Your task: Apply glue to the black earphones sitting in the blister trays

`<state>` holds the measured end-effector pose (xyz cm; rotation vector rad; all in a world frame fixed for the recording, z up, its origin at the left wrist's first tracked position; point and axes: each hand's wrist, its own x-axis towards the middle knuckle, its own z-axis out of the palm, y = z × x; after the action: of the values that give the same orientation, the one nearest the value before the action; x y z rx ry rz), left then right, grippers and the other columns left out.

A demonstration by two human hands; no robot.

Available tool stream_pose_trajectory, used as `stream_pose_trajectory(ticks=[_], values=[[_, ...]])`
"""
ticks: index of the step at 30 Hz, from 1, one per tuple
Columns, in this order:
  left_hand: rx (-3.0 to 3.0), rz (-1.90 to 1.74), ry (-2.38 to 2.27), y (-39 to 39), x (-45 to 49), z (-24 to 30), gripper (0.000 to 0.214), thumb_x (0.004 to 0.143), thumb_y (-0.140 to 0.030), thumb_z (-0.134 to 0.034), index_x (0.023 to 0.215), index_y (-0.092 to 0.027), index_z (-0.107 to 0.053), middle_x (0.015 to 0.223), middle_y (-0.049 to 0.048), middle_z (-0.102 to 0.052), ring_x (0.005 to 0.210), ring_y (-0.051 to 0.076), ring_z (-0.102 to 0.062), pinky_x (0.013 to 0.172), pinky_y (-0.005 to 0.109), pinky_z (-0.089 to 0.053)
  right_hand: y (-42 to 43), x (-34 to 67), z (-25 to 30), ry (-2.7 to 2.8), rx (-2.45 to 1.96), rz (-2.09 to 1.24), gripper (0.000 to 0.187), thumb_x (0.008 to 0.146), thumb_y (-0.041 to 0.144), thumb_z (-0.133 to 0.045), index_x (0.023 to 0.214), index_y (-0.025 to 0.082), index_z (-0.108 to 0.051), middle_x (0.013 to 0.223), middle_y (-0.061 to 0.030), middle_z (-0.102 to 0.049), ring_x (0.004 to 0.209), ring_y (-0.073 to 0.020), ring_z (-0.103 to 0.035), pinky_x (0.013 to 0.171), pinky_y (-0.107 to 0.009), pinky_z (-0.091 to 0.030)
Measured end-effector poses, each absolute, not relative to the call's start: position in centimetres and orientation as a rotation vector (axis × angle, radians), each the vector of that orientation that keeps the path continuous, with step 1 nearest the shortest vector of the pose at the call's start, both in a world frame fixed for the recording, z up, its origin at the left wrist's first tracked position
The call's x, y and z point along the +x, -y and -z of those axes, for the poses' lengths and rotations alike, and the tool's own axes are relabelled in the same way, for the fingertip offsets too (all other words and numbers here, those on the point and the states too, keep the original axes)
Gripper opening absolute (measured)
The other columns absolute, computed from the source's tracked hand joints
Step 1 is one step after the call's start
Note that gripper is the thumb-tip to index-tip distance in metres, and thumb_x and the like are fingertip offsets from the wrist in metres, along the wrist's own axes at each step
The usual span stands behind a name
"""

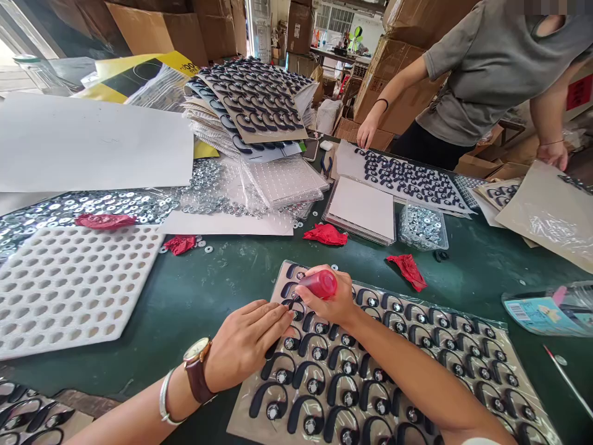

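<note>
A tan sheet [241, 423] carries black hooks [296, 377]; near its upper-left corner the right hand [337, 301] grips a translucent red cylinder [320, 283]; left hand [248, 340], grip unclear; open green desk [231, 259] leftward.

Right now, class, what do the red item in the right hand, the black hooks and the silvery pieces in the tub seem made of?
Red item: probably plastic, glossy and slightly translucent. Black hooks: plastic or rubber, smooth and dark; I can't tell which. Silvery pieces: likely metal, from their bright shine.
</note>
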<state>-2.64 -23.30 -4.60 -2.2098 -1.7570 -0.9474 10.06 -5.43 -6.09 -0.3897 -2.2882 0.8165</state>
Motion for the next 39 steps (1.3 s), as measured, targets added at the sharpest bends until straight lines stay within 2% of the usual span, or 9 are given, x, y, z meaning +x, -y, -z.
stream_pose_trajectory(ticks=[10, 28, 39], values=[[-2.185, 0.987, 1.803, 23.1, -2.5, 4.5, 0.022, 0.094, -0.015, -0.051, 0.113, -0.012, -0.061, 0.102, 0.0076, -0.073, 0.092, 0.019, -0.07, 0.078, 0.034, -0.058, 5.2, 10.4, 6.0, 2.29, -0.336, -0.675, 0.019, 0.078, 0.037, -0.071, 0.082, 0.022, -0.06, 0.073, -0.0027, -0.071, 0.058, -0.0154, -0.066, 0.058, -0.028, -0.053], [-2.207, 1.047, 1.805, 23.3, -2.8, 5.5, 0.032, 0.087, -0.002, -0.049, 0.115, -0.011, -0.06, 0.104, 0.0086, -0.072, 0.095, 0.02, -0.068, 0.081, 0.035, -0.055, 5.0, 10.2, 6.1, 2.197, -0.266, -0.663, 0.02, 0.075, 0.033, -0.073, 0.079, 0.02, -0.058, 0.069, -0.0015, -0.068, 0.054, -0.0135, -0.064, 0.054, -0.025, -0.052], [-2.167, 1.158, 1.86, 22.8, -3.1, 4.9, 0.02, 0.092, -0.014, -0.055, 0.111, -0.014, -0.062, 0.1, 0.0059, -0.073, 0.089, 0.018, -0.07, 0.079, 0.032, -0.055, 5.2, 10.5, 6.1, 2.235, -0.288, -0.73, 0.017, 0.077, 0.033, -0.071, 0.076, 0.021, -0.058, 0.066, -0.0002, -0.067, 0.052, -0.0124, -0.062, 0.053, -0.025, -0.052]])
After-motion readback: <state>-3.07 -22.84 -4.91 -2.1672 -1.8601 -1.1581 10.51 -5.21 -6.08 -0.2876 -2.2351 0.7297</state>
